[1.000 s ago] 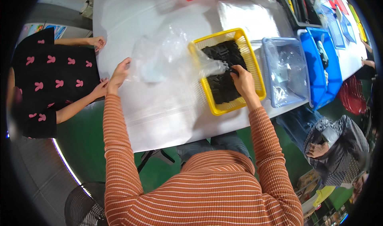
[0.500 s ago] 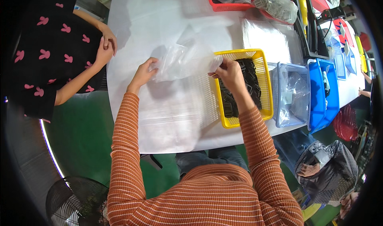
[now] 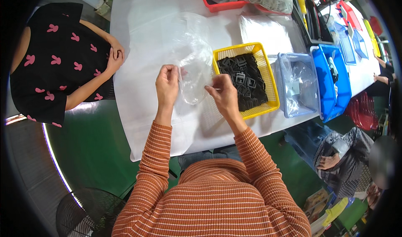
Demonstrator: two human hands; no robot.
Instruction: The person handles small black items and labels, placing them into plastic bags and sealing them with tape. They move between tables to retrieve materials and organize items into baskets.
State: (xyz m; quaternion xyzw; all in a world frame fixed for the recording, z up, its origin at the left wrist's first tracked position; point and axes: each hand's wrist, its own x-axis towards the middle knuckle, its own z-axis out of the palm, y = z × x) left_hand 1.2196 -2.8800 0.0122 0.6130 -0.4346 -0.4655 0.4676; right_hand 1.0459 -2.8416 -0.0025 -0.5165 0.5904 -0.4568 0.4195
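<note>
A clear plastic bag (image 3: 193, 57) hangs between my two hands over the white-covered table, its sheer film puffed out and creased. My left hand (image 3: 167, 85) pinches one side of it between thumb and fingers. On the opposite side, the thumb and bent fingers of my right hand (image 3: 225, 95) close at the bag's edge; the exact pinch is hard to see. Just right of that hand stands a yellow plastic basket (image 3: 273, 84), holding many black plastic buckle-like pieces (image 3: 247, 80).
A stack of clear bags (image 3: 266, 34) lies beyond the basket. Pale blue (image 3: 299, 112) and bright blue (image 3: 344, 84) bins stand at right, a red tray (image 3: 226, 5) at the far side. Another person (image 3: 114, 61) sits at left with hands together; a fan (image 3: 88, 212) stands lower left.
My hands have come closer together, the left one moving right. The bag has turned from stretched sideways to lengthwise, away from me. The whole view has shifted slightly.
</note>
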